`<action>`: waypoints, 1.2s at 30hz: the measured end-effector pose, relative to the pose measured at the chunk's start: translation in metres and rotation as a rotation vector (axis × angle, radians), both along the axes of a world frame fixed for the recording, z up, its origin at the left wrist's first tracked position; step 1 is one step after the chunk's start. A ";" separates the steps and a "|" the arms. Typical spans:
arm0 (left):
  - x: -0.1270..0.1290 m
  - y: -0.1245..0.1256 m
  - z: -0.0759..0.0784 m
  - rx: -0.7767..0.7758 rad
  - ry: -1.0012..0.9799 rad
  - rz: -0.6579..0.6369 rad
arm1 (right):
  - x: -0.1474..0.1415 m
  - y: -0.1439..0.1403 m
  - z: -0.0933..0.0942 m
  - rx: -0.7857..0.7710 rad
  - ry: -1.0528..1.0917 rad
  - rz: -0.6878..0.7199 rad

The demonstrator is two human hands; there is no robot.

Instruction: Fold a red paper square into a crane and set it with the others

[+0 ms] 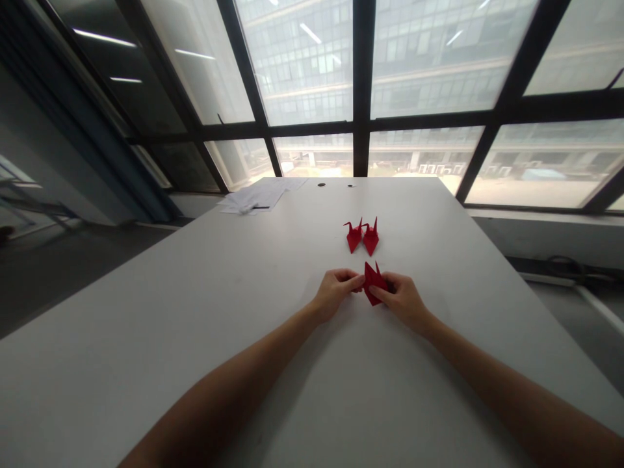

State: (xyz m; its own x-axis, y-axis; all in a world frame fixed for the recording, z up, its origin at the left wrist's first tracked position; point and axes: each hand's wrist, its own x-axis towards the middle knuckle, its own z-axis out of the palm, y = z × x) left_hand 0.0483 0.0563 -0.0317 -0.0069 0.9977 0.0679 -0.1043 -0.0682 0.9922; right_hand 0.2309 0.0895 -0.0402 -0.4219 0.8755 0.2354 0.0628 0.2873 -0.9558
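A red folded paper crane (374, 285), partly folded in shape, is held a little above the white table (219, 312). My right hand (402, 299) grips its right side, thumb across the front and fingers behind. At its left edge, the thumb and forefinger of my left hand (338, 291) are pinched together on the paper; the exact bit between them is hidden. Just beyond my hands stand two finished red paper cranes, a left one (353, 239) and a right one (371, 239), side by side with their thin necks and tails pointing up.
Loose white papers (260, 194) lie at the table's far left, with a dark pen (261, 207) on them. A dark round disc (321, 184) and a small dark object (351, 186) are near the far edge. Large windows (312, 65) rise beyond.
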 end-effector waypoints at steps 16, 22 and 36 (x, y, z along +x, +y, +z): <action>0.003 0.000 0.001 0.024 -0.016 0.024 | 0.002 0.001 0.003 -0.055 0.031 0.017; 0.002 0.000 -0.001 0.025 0.009 0.076 | 0.001 0.001 0.003 -0.036 -0.020 0.027; 0.006 -0.005 0.005 0.006 0.082 -0.035 | -0.001 0.001 0.007 -0.215 0.229 -0.026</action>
State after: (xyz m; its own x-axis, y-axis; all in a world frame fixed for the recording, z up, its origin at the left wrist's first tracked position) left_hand 0.0547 0.0517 -0.0269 0.0338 0.9968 0.0723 -0.0251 -0.0714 0.9971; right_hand 0.2298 0.0910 -0.0337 -0.3561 0.9254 0.1297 -0.1563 0.0779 -0.9846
